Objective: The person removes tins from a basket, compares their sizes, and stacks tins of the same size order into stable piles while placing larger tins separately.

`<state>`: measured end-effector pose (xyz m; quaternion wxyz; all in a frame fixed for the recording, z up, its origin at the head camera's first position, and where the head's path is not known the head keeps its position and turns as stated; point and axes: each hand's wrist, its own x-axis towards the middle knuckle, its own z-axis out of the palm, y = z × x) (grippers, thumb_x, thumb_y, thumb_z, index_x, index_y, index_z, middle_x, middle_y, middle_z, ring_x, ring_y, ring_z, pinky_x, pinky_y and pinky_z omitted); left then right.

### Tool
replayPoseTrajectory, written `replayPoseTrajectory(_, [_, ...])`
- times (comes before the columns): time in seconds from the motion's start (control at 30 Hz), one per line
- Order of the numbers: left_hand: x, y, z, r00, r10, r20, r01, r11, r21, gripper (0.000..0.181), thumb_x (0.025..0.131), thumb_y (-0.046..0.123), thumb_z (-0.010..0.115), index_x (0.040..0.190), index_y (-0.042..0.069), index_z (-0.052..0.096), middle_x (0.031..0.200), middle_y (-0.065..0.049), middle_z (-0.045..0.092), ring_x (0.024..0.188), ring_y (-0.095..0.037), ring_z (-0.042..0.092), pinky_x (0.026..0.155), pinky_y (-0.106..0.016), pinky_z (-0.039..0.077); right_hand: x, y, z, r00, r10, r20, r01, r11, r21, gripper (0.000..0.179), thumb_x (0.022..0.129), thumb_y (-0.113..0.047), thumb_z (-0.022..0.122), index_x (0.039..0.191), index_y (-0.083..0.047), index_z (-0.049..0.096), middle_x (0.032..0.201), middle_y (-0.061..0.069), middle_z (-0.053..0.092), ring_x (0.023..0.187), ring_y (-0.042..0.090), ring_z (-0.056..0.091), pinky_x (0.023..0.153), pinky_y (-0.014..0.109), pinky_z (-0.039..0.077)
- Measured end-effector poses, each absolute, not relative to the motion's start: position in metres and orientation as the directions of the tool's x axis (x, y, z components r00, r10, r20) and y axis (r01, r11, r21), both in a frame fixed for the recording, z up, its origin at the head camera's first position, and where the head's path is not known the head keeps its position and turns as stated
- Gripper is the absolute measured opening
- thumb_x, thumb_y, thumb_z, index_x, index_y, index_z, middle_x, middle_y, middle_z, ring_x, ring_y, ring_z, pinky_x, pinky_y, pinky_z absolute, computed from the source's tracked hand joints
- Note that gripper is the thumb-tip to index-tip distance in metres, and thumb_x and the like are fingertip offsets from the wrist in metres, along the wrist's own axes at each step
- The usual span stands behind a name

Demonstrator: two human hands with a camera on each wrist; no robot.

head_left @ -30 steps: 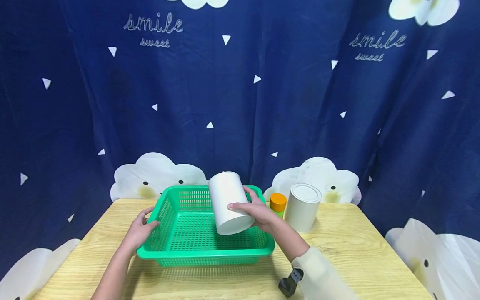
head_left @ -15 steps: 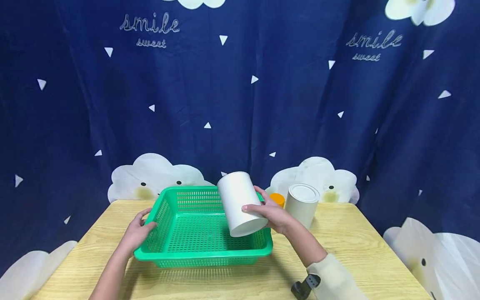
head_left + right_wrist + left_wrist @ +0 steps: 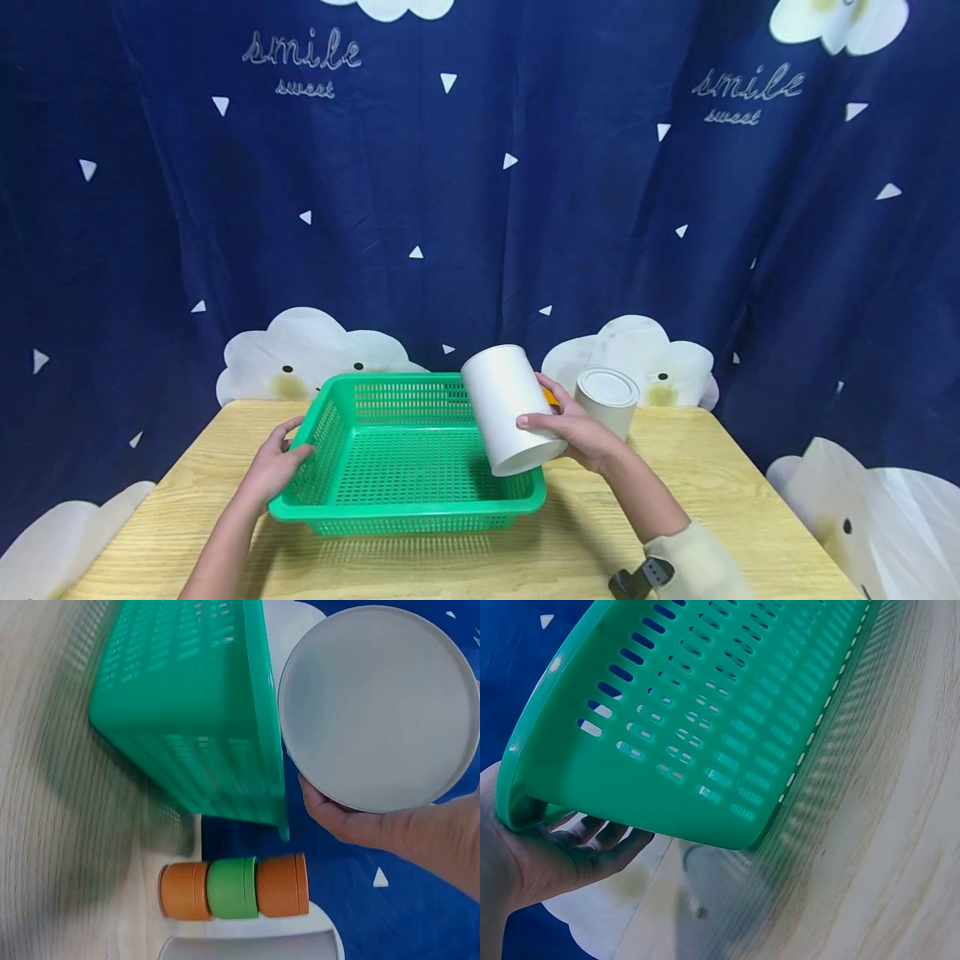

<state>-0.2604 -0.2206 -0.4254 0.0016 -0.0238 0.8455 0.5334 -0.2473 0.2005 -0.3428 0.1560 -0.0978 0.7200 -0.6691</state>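
Note:
My left hand (image 3: 272, 471) grips the left rim of a green plastic basket (image 3: 405, 507), thumb over the rim and fingers outside the wall. In the left wrist view those fingers curl below the rim of the basket (image 3: 630, 787). A white cylindrical canister (image 3: 498, 400) hangs tilted over the basket's right side. My right hand (image 3: 588, 437) holds it from the right, thumb across its near side. In the right wrist view the canister's flat round end (image 3: 379, 712) faces the camera, beside the basket's outer wall (image 3: 180, 712). No objects show on the visible basket floor.
A second white canister (image 3: 609, 400) stands on the wooden table (image 3: 712, 500), right of the basket. Between them is an orange and green banded container (image 3: 232, 889), mostly hidden by my right hand in the head view. A dark blue curtain (image 3: 420, 167) hangs behind.
My right hand has carried the white canister to the right, from over the basket toward its right rim. My left hand has stayed on the left rim.

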Motion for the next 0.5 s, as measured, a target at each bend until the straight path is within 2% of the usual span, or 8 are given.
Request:
replayPoseTrajectory(0.3, [-0.258,-0.22,-0.425,-0.999,-0.038,-0.024,-0.038,0.441,0.897,0.06,0.095,0.013,0.044,0.146,-0.003,0.017,0.129,-0.037,0.041,0.101,-0.038,0.058,0.073,-0.04,0.054,-0.246,0.226,-0.346,-0.917,-0.392,-0.067,0.062,0.028,-0.998,0.089,0.086,-0.016,0.063,0.15,-0.024,0.001,0.128,0.02,0.04,0.094,0.019,0.063,0.08,0.039,0.053])
replayPoseTrajectory(0.5, [-0.259,-0.22,-0.425,-0.999,-0.035,-0.018,-0.031,0.44,0.897,0.06,0.096,0.013,0.045,0.146,-0.003,0.016,0.128,-0.037,0.042,0.101,-0.038,0.058,0.073,-0.041,0.054,-0.244,0.241,-0.346,-0.911,-0.41,-0.035,0.027,0.025,-0.999,0.091,0.086,-0.015,0.062,0.151,-0.02,-0.002,0.137,0.024,0.03,0.096,0.017,0.062,0.08,0.035,0.052])
